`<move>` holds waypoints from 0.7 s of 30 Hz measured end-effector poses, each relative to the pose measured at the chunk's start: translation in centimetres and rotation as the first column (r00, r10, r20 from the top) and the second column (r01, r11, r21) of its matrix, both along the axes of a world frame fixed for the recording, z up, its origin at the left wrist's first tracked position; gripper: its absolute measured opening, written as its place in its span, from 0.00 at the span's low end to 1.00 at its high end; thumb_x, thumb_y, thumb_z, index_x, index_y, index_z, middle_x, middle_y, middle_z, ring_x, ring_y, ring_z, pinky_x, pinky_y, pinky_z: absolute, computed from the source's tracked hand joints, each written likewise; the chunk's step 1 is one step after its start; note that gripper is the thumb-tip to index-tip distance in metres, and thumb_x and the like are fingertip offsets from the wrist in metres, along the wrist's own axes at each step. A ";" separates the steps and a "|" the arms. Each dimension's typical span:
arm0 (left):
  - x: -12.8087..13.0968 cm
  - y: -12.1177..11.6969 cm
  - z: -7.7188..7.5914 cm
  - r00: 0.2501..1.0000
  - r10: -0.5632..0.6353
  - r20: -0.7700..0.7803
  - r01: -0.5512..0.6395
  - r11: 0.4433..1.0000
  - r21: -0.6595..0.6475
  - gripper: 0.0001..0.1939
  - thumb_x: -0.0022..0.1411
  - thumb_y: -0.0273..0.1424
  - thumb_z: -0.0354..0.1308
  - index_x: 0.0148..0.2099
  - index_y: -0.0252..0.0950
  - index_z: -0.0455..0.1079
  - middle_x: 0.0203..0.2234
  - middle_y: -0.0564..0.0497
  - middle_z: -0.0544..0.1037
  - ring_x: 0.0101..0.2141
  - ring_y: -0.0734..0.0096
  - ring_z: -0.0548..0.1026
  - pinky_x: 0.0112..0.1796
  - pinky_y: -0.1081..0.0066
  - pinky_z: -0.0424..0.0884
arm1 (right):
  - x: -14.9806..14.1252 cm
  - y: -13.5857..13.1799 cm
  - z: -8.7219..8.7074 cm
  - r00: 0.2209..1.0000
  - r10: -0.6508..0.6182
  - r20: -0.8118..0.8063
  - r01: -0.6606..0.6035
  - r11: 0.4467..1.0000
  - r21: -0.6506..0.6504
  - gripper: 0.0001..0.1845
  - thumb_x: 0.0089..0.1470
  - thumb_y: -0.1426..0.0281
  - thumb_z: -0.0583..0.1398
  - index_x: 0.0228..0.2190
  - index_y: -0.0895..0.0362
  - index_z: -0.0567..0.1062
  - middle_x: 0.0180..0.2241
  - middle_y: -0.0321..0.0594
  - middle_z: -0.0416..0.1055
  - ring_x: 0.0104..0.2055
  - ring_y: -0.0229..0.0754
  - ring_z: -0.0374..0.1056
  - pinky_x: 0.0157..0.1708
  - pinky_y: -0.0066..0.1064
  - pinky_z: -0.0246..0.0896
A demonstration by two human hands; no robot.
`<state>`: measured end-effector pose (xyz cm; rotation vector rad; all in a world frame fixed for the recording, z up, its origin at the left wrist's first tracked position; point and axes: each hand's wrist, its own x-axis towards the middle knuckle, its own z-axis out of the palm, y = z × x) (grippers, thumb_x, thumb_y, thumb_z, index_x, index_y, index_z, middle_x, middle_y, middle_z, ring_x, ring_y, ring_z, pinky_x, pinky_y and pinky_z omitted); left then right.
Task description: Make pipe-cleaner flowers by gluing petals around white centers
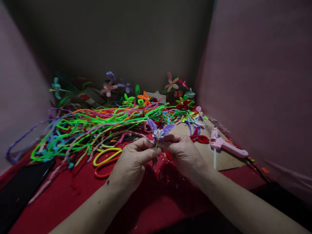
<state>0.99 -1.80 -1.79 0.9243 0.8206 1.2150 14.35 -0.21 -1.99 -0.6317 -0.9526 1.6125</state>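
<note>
Between my hands is a purple pipe-cleaner flower [167,129] with a tuft of white stamens [158,133] at its centre. My left hand [136,156] pinches the flower's base between thumb and forefinger. From the other side, my right hand [181,151] has its fingers closed at the flower, near a petal's base; the fingertips are partly hidden. Two petals stand up and apart above the fingers. Just left of my left hand lies a yellow pipe-cleaner loop [103,155], with a red-orange loop [100,175] beside it.
A heap of colourful pipe cleaners [97,118] covers the red cloth [170,204] at left and centre. To the right, a pink glue gun [229,146] rests on cardboard [226,162]. A black phone-like slab [21,191] lies at left. Finished-looking flowers [172,84] stand along the back.
</note>
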 end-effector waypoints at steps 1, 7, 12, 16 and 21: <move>0.0 0.0 0.1 1.000 -0.008 0.009 0.008 1.000 -0.006 0.08 0.43 0.21 0.65 0.23 0.34 0.68 0.19 0.57 0.69 0.20 0.80 0.66 0.24 0.77 0.63 | 0.0 0.1 -0.1 1.000 0.002 -0.005 -0.002 1.000 0.005 0.05 0.35 0.78 0.66 0.20 0.57 0.78 0.23 0.33 0.72 0.28 0.34 0.66 0.35 0.29 0.60; 0.2 0.0 0.9 0.999 -0.024 0.026 0.024 1.000 -0.020 0.09 0.40 0.22 0.67 0.22 0.33 0.68 0.17 0.56 0.70 0.18 0.78 0.67 0.19 0.76 0.65 | 0.0 0.3 0.2 1.000 0.012 -0.016 -0.012 1.000 0.012 0.07 0.33 0.77 0.68 0.21 0.57 0.78 0.25 0.33 0.73 0.30 0.34 0.66 0.35 0.28 0.60; 0.3 0.0 1.2 0.997 -0.072 0.039 0.073 0.997 -0.007 0.10 0.41 0.24 0.67 0.21 0.33 0.66 0.18 0.55 0.70 0.18 0.77 0.66 0.18 0.74 0.67 | 0.1 0.4 0.6 0.997 0.054 -0.051 -0.055 0.998 -0.018 0.08 0.30 0.78 0.69 0.19 0.57 0.77 0.24 0.33 0.72 0.29 0.35 0.65 0.34 0.28 0.60; 0.3 -0.1 1.1 0.997 -0.073 0.039 0.074 0.997 -0.026 0.12 0.42 0.24 0.67 0.20 0.33 0.65 0.17 0.56 0.69 0.18 0.78 0.67 0.19 0.75 0.67 | 0.3 0.4 0.4 0.991 0.122 -0.058 -0.123 0.992 -0.018 0.07 0.34 0.76 0.68 0.22 0.57 0.79 0.24 0.34 0.72 0.29 0.34 0.65 0.34 0.27 0.60; 0.4 -0.2 1.0 0.993 -0.109 0.053 0.111 0.993 -0.050 0.09 0.43 0.25 0.67 0.23 0.33 0.67 0.17 0.57 0.69 0.17 0.80 0.65 0.18 0.77 0.65 | 0.6 0.5 0.0 0.975 0.200 -0.095 -0.202 0.979 -0.012 0.06 0.36 0.77 0.67 0.21 0.58 0.77 0.22 0.32 0.69 0.28 0.33 0.63 0.35 0.27 0.59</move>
